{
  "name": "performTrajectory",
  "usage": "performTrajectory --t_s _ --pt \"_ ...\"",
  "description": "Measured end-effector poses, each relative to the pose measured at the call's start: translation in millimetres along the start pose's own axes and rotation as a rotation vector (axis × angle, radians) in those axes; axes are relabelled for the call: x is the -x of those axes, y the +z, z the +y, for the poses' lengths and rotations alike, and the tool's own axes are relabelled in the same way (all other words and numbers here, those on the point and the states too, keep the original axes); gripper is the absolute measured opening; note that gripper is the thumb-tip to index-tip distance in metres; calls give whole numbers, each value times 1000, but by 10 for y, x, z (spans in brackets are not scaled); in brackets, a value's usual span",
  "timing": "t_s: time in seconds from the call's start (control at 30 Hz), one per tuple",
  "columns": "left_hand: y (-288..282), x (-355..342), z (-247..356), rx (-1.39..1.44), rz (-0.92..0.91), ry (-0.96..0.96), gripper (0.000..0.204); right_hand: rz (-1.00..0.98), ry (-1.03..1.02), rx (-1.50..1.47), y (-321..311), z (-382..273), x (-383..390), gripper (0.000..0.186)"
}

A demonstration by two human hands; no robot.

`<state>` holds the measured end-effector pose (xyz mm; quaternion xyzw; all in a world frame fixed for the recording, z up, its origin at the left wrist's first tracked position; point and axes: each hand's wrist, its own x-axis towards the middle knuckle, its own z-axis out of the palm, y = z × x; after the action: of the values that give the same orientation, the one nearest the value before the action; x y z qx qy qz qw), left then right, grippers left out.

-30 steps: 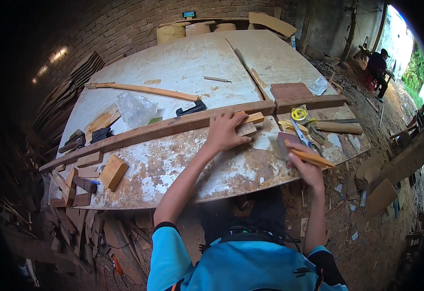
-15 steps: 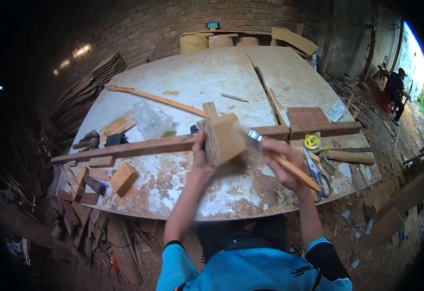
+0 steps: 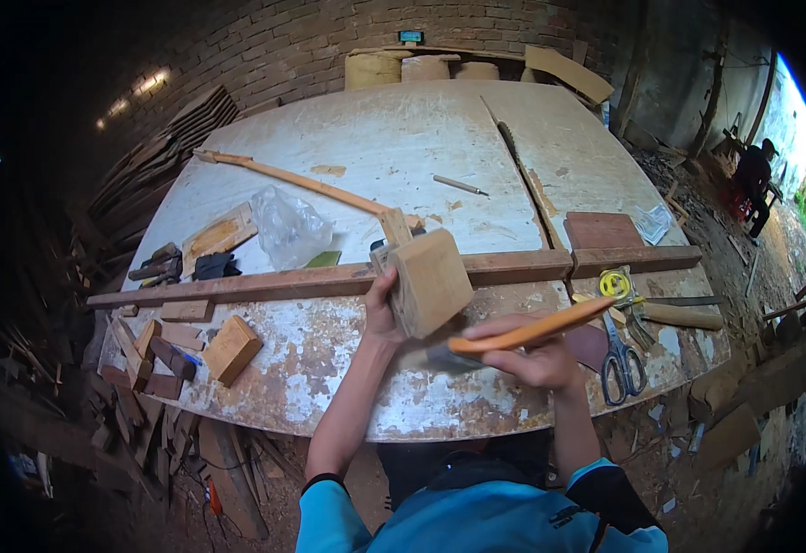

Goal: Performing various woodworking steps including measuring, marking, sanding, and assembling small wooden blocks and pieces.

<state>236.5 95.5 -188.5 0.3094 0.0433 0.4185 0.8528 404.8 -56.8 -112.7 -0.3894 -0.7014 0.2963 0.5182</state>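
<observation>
A thick wooden block (image 3: 435,281) with a narrower wooden piece sticking up behind it is held in my left hand (image 3: 385,309), whose fingers wrap its left side. It is raised over the near part of the table. My right hand (image 3: 537,358) is closed around the orange wooden handle (image 3: 550,324) of a tool. Its dark head is smeared by motion, just below the block's lower edge, so contact cannot be told. To the right of this hand lie black-handled scissors (image 3: 621,369) and a yellow tape measure (image 3: 614,284).
A long wooden beam (image 3: 283,281) crosses the worn table (image 3: 329,396). Offcuts (image 3: 233,350) and a clear plastic bag (image 3: 288,226) are at left. A slim metal-coloured tool (image 3: 461,185) lies beyond the beam. A person (image 3: 753,180) sits far right.
My right hand has moved down and slightly left, swinging the tool's head from the block's right side to below it. The block has shifted slightly right and turned, within my left hand's grip.
</observation>
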Motion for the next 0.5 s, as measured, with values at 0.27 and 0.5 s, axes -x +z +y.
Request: performTrajectory --t_s 0.27,0.5 --pt "106 42 72 -308 49 204 71 177 -93 195 63 99 19 23" --pt "111 0 46 -386 104 246 74 624 -206 124 179 -64 -189 12"
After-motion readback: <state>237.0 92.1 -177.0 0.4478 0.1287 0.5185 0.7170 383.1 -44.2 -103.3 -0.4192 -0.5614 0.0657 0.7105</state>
